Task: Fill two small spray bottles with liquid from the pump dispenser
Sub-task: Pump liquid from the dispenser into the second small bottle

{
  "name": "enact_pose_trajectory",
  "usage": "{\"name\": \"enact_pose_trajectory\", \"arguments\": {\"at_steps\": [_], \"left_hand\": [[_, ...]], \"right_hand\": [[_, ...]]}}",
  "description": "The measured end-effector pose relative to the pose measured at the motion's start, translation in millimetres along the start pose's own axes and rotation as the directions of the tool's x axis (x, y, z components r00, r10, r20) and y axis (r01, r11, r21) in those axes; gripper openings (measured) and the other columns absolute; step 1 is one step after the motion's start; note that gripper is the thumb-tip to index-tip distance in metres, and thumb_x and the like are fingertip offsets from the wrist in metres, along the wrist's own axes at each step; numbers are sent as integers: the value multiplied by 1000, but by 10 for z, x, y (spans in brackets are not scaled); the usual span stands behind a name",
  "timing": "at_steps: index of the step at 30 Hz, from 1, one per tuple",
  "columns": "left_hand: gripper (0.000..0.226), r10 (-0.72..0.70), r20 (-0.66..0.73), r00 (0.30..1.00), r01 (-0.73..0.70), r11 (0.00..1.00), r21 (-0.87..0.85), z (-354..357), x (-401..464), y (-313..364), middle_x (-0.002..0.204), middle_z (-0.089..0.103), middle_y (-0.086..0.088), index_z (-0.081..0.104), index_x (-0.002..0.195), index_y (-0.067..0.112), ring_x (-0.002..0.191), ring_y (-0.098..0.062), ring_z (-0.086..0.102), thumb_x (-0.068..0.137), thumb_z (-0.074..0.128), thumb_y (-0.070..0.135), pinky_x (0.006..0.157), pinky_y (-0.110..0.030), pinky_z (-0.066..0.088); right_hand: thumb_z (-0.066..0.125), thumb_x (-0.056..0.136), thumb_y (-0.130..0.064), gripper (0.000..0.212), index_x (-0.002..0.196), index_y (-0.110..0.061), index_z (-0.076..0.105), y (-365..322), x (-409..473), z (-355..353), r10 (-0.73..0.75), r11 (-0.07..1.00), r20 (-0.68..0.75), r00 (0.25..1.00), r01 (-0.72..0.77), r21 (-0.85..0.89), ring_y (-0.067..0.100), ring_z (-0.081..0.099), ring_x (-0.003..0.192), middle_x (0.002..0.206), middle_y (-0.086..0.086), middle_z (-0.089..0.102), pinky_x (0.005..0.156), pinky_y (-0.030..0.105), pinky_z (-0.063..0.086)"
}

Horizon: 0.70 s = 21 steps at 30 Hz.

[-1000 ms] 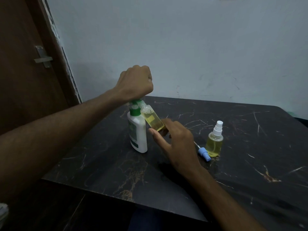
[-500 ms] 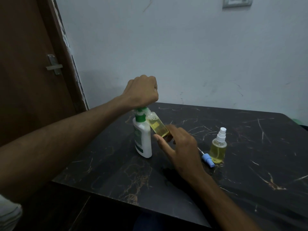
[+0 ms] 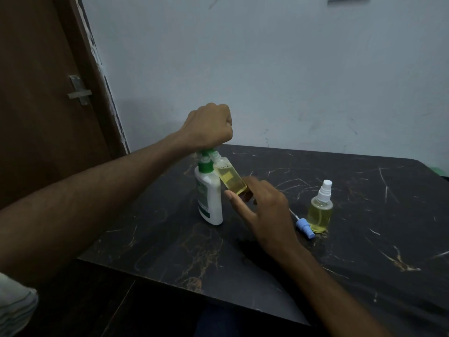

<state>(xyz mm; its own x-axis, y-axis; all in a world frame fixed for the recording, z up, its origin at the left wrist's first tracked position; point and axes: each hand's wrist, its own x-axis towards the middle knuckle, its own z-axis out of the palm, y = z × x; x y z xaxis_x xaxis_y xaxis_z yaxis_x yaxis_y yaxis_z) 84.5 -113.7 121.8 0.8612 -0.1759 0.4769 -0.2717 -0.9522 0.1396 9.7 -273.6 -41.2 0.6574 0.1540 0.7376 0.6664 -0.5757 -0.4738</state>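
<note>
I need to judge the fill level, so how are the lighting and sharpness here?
Head view: dim, bluish light, no glare; the yellow liquid in the tilted bottle held by the right hand reads clearly; the pump bottle label is too soft to read; the left hand hides the pump top; wide-angle bending at the edges.

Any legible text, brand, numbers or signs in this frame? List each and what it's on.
None can be read.
Pump dispenser: green print on its white side label, too blurred to read.
Tilted spray bottle held by the right hand: small yellow patch, no legible characters.
Standing spray bottle: no label visible.
</note>
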Motion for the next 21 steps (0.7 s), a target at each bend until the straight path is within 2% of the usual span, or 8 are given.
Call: {"name": "enact_pose_trajectory", "arguments": {"at_steps": [3,5,8,10,13,17,19,21], "left_hand": [[9,-13,18,1000,13,1000,-2,18,-20,37,74,57,-23,46,65,1,51,-18,31,72,50,0,53,-28,27],[5,-2,15,1000,2,1000,-16,24,-41,32,80,57,-18,49,76,-1,51,-17,25,72,49,-1,52,-28,24],[3,17,17,1000,-17,1000,-9,19,-39,13,83,58,-15,46,75,-1,52,-16,25,73,49,1,52,-28,25],[9,27,7,1000,-27,999,16,-3,-25,20,82,59,-16,42,67,0,50,-19,28,73,48,2,52,-31,27],[4,27,-22,999,-27,999,21,-10,-34,70,85,59,-15,47,79,-1,57,-34,48,75,49,0,55,-48,40],[4,16,-10,1000,-16,1000,0,32,-43,43,81,59,-16,49,78,-1,51,-21,28,74,49,-1,52,-31,29],[3,21,10,1000,-21,1000,0,22,-39,39,82,60,-14,50,78,0,50,-25,32,75,49,-1,54,-30,29],[2,23,-2,1000,-23,1000,6,13,-34,47,85,61,-12,50,79,-1,57,-34,48,77,50,-1,50,-30,26]], "right_hand": [[61,101,-53,29,104,-24,66,6,8,6,1,1000,1,1000,-1,5,11,58,78,86,-7,64,68,32,48],[61,101,-52,29,105,-24,67,-4,8,6,0,1000,6,1000,0,4,9,57,78,86,-8,64,68,29,47],[60,101,-53,31,105,-23,67,-6,4,1,0,1000,16,1000,0,9,9,58,79,88,-8,65,68,29,47],[58,101,-55,34,107,-23,67,-2,5,3,4,1000,22,1000,-4,21,9,59,80,89,-7,65,69,31,49],[56,102,-58,36,107,-23,67,15,16,21,9,1000,30,1000,-10,24,10,60,81,90,-8,65,69,36,51],[57,101,-56,34,105,-24,67,9,25,31,-6,1000,31,1000,5,22,8,59,80,89,-9,65,69,34,51],[58,102,-56,33,105,-24,67,2,21,24,-11,1000,31,999,10,29,8,59,80,88,-10,64,69,32,50],[57,102,-56,34,106,-24,67,-1,18,21,-9,999,34,999,8,33,9,59,80,87,-10,64,68,33,50]]}}
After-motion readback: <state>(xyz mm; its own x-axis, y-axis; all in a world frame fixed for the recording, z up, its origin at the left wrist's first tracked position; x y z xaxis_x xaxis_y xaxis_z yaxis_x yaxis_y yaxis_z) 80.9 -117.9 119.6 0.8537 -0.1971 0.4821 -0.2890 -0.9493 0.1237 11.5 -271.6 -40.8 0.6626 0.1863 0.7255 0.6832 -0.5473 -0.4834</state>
